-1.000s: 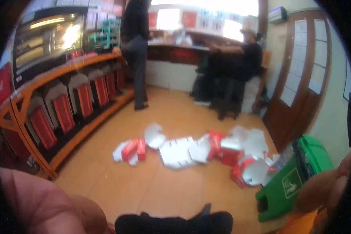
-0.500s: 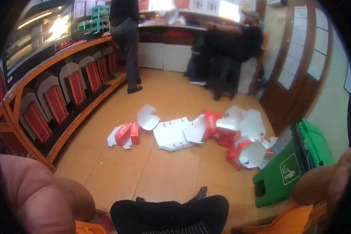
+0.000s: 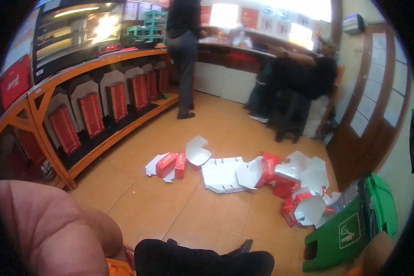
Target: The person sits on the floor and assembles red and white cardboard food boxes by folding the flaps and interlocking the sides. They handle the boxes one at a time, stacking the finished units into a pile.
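My left hand [image 3: 55,230] fills the lower left, very close, with its palm creases showing. Its fingers are hidden past the dark rim, and nothing shows in the palm. Of my right hand [image 3: 377,253] only a small part appears at the lower right, in front of the green bin [image 3: 349,234]; its fingers do not show. My dark-clothed lap [image 3: 202,257] lies between them. On the tiled floor ahead lie red-and-white cartons [image 3: 168,165], an open carton [image 3: 198,152], a stack of flat white cartons [image 3: 223,175] and several more opened ones [image 3: 310,209].
Along the left runs an orange wooden counter [image 3: 110,57] with red carton stacks [image 3: 91,115] on its lower shelf and a glass-fronted warmer [image 3: 78,32] on top. One person stands [image 3: 184,60] by it; another sits [image 3: 303,78] at the far counter. Brown doors [image 3: 372,87] stand at right.
The view has swung left and up, so the room sits farther right and lower. My right hand has sunk mostly out of sight; my left stays raised at the lower left.
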`<state>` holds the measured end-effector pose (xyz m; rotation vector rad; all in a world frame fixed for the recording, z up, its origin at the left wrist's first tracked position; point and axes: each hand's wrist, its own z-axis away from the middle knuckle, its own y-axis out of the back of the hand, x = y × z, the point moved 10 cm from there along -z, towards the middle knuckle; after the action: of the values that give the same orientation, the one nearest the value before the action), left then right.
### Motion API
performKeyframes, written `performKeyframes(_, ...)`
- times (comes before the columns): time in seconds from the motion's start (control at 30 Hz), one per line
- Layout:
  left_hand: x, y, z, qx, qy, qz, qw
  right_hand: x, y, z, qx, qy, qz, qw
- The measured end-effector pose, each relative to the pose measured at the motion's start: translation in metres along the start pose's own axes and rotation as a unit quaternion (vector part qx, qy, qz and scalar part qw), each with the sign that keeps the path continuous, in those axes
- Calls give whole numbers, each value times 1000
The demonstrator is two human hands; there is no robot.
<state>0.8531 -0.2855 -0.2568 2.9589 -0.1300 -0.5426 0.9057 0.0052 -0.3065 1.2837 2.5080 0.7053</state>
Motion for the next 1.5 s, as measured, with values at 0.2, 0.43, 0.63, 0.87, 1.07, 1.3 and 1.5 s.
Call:
performKeyframes(0.2, -2, 3, 1, -12, 7, 4, 1000, 12, -20, 4, 0, -25, -20, 999)
performKeyframes(0.43, 3, 5, -4, -17, 6, -2, 1000, 8, -28, 4, 2, -31, -34, 999)
performKeyframes(0.63, 8, 7, -6, -20, 7, -3, 1000, 11, -32, 6, -3, -38, -42, 998)
performKeyframes(0.87, 8, 8, -8, -18, 3, -1, 1000, 11, -32, 2, -3, -32, -46, 998)
performKeyframes(1.07, 8, 6, -11, -12, 1, 8, 1000, 4, -30, 6, -4, -32, -39, 999)
performKeyframes(1.3, 12, 3, -17, -8, -7, 19, 1000, -22, 2, 5, 17, 2, -29, 999)
performKeyframes(1.5, 17, 4, -21, -15, -2, 16, 1000, -110, 87, -20, 81, 130, -26, 988)
